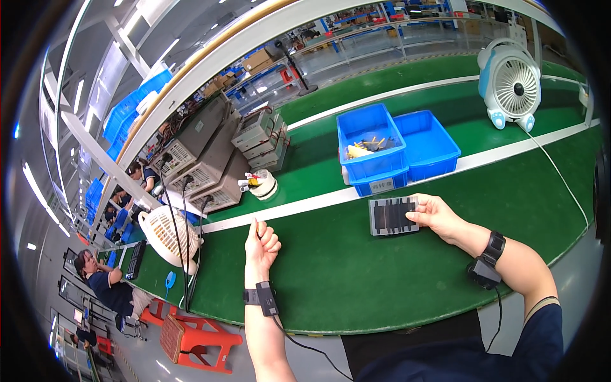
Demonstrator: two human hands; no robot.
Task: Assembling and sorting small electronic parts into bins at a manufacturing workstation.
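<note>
My right hand (439,216) grips the right side of a flat, clear tray (374,205), thumb on top. Across the tray lie several dark strips (393,216) side by side; the hand covers its right edge. It is held over the green mat, just in front of the blue bins. My left hand (261,244) is closed above the mat at the left, thumb pointing up and fingers curled in. Whatever it may hold is hidden or too small to make out. A black device is strapped on each wrist, with a cable running from it.
A blue bin with small yellow and dark parts (370,141) stands beside another blue bin (431,145). Left are a round white holder (262,185), stacked metal units (210,165) and a cream fan (167,234) by hanging cables. A blue-white fan (513,89) stands far right. People sit at left.
</note>
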